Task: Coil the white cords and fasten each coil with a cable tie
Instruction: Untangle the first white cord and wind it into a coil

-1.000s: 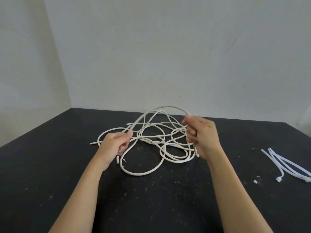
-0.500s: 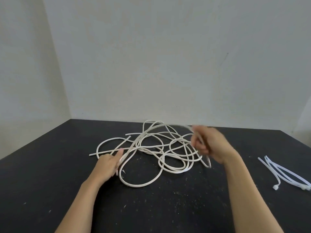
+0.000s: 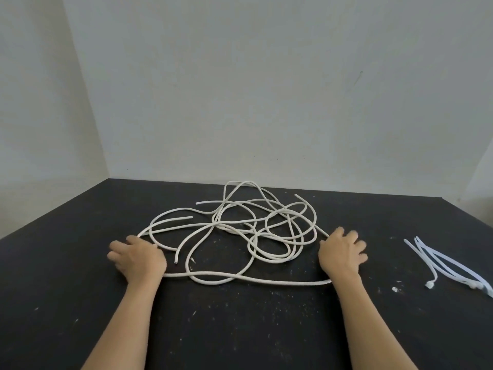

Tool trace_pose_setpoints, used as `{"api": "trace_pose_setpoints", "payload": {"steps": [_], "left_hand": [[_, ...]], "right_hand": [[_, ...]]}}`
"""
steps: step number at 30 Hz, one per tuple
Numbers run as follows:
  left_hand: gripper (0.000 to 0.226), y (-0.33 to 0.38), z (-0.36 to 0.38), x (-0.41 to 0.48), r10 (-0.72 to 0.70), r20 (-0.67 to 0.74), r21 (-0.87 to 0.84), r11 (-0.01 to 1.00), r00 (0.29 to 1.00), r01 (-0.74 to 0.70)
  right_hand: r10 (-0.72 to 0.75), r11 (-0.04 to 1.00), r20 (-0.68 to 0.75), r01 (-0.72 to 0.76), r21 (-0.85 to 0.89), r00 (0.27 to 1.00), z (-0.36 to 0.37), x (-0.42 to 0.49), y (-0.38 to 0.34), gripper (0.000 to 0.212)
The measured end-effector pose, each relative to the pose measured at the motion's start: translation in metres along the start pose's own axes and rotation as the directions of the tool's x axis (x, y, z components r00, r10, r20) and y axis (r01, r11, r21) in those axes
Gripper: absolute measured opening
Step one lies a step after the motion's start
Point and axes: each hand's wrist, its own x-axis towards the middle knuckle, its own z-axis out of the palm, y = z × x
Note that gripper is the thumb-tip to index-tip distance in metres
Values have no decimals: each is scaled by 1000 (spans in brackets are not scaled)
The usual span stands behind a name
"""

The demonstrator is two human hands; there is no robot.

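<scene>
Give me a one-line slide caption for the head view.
One white cord runs between left hand and right hand on the black table, tangled cords behind, cable ties at right.

A bare workroom corner: plain pale walls [image 3: 266, 89] meet behind a scuffed, white-speckled black surface [image 3: 66, 276].

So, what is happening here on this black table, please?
A person is sorting a tangle of white cords on the black table. The left hand and right hand lie flat and wide apart, with a stretched cord running between them. Nothing is coiled yet. The cable ties lie untouched to the right.
</scene>
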Motion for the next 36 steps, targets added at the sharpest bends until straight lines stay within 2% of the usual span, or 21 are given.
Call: {"api": "trace_pose_setpoints", "payload": {"steps": [3, 5, 7, 8, 10, 12, 14, 16, 17, 18, 19, 20, 21, 22, 24, 26, 28, 29, 32, 34, 36], "left_hand": [[39, -6, -3, 13, -28, 64, -24, 999, 998, 29], [29, -11, -4, 20, -13, 45, -120, 993, 999, 18], [26, -12, -7, 23, -22, 34, -346, 938, 999, 32], [23, -11, -10, 22, -35, 64, -510, 858, 997, 63], [17, -7, -20, 15, 0, 251, -806, 554, 968, 209], [24, -1, -29, 6, 155, 408, -887, 298, 899, 351], [26, 8, -33, -3, 290, 482, -875, 212, 827, 435], [26, 21, -33, -14, 371, 529, -843, 122, 763, 525], [27, 29, -31, -19, 401, 537, -822, 53, 742, 566], [29, 37, -30, -25, 418, 539, -802, -11, 732, 597], [30, 46, -28, -29, 424, 536, -786, -65, 730, 615], [31, 55, -27, -33, 427, 538, -764, -119, 727, 635], [32, 61, -28, -35, 425, 544, -741, -161, 724, 652], [33, 64, -29, -36, 416, 553, -732, -171, 722, 659], [33, 60, -31, -33, 371, 522, -816, -44, 768, 576], [22, 46, -28, -28, 297, 389, -916, 227, 872, 331], [11, 33, -22, -22, 259, 191, -877, 479, 947, 45], [13, 29, -18, -19, 300, 113, -834, 547, 947, -74], [47, 26, -12, -17, 480, 116, -790, 575, 870, -212], [64, 26, -7, -15, 540, 156, -856, 491, 827, -160], [62, 28, -9, -19, 564, 213, -902, 428, 798, -62]], "right_hand": [[37, 999, 99, -38, 8, 994, -2, 3, 2, 34], [70, 978, 49, -78, 195, 996, -9, 4, 0, 31], [149, 910, -66, -111, 400, 987, -16, 5, 0, 32], [194, 871, -109, -120, 477, 975, -21, 4, 1, 32], [248, 819, -108, -149, 554, 963, -30, 10, 4, 31], [258, 843, 22, -236, 484, 966, -36, 14, 1, 35], [253, 938, 67, -261, 229, 965, -34, 11, -9, 42], [77, 996, -43, -75, 37, 996, -31, -3, -31, 42], [-97, 992, -57, 101, 71, 994, -31, -13, -46, 38], [-286, 932, -7, 279, 232, 958, -30, -27, -63, 34], [-454, 805, 98, 361, 472, 885, -31, -47, -81, 36], [-577, 660, 223, 287, 694, 786, -33, -69, -98, 41], [-653, 573, 332, 158, 804, 680, -34, -89, -112, 44], [-707, 531, 390, 78, 844, 590, -31, -104, -123, 41], [-763, 541, 378, 197, 818, 525, -24, -115, -136, 22], [-780, 571, 298, 432, 698, 550, -28, -108, -138, 32], [-800, 563, 288, 495, 661, 525, -42, -97, -137, 32], [-813, 547, 300, 480, 686, 499, -51, -92, -135, 25], [-833, 440, 211, 381, 813, 512, -72, -77, -129, 18], [-795, 346, 69, 357, 868, 602, -78, -61, -124, 23], [-714, 248, -41, 308, 919, 699, -80, -48, -118, 28]]}}
